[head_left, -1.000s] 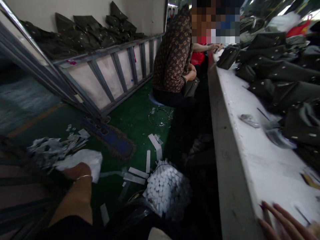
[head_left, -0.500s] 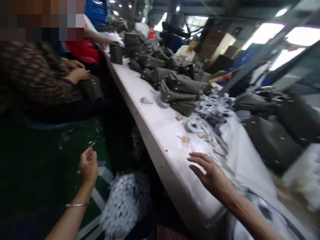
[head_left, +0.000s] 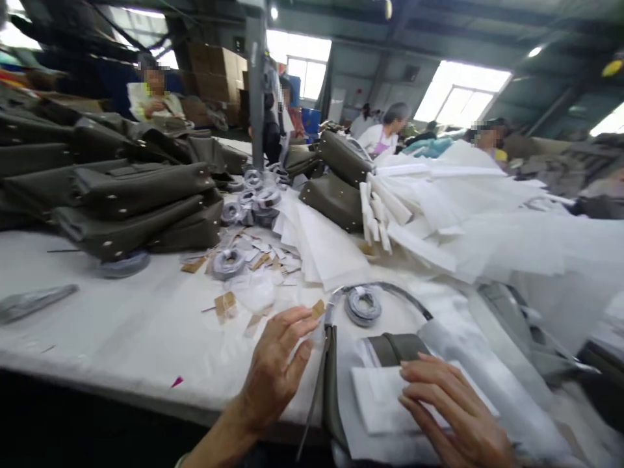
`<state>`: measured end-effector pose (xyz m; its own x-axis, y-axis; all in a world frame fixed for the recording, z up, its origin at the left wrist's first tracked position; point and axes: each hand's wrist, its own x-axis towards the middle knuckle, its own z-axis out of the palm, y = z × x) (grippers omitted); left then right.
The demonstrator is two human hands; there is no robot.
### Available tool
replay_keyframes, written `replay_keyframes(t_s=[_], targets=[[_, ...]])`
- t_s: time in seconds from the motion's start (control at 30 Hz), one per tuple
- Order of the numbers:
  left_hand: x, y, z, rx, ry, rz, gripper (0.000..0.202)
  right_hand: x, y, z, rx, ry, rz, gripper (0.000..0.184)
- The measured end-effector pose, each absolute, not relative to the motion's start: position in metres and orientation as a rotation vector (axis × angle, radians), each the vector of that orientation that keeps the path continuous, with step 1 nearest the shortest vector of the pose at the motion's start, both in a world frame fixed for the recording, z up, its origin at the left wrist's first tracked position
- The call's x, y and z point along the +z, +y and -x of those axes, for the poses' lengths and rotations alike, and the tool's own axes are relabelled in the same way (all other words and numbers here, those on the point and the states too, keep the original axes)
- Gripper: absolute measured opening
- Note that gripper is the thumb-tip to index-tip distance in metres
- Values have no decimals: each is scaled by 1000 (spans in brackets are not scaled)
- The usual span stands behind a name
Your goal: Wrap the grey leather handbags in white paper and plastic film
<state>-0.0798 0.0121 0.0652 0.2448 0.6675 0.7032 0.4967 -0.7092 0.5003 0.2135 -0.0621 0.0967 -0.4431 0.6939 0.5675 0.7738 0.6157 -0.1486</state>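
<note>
My left hand [head_left: 277, 364] hovers over the table edge with thumb and forefinger pinched on a small tan tab [head_left: 318, 309]. My right hand [head_left: 453, 409] lies flat, fingers stretched, on a folded white sheet [head_left: 377, 403]. That sheet covers an olive-green bag [head_left: 396, 348] lying at the near edge. The bag's dark strap [head_left: 316, 390] hangs down between my two hands. A grey tape roll [head_left: 363, 304] sits just beyond the bag.
The white table [head_left: 121, 325] carries a stack of olive bags [head_left: 136, 201] at left, several grey rolls [head_left: 253, 195], scattered tan tabs [head_left: 224, 304] and piles of white paper [head_left: 439, 214] at right. Other people [head_left: 385, 133] work on the far side.
The view swung from the floor up to the tabletop. My left hand rose from the floor side to the table and now pinches a tab. My right hand settled on the white sheet.
</note>
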Motion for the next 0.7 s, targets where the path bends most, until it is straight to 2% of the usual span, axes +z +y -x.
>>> replay_keyframes(t_s=[0.07, 0.23, 0.5, 0.6, 0.7], targets=[[58, 15, 55, 1358, 1003, -2338, 23, 95, -79, -238, -267, -2109, 1307, 5], [51, 10, 30, 1194, 971, -2342, 22, 82, -118, -288, -342, -1934, 1558, 16], [68, -40, 13, 1022, 812, -2766, 34, 59, -121, -335, -315, -1621, 1864, 48], [61, -57, 7, 876, 826, -2872, 42, 53, -112, -343, -199, -1595, 1887, 49], [57, -68, 5, 822, 902, -2868, 45, 58, -109, -338, -232, -1646, 1835, 49]])
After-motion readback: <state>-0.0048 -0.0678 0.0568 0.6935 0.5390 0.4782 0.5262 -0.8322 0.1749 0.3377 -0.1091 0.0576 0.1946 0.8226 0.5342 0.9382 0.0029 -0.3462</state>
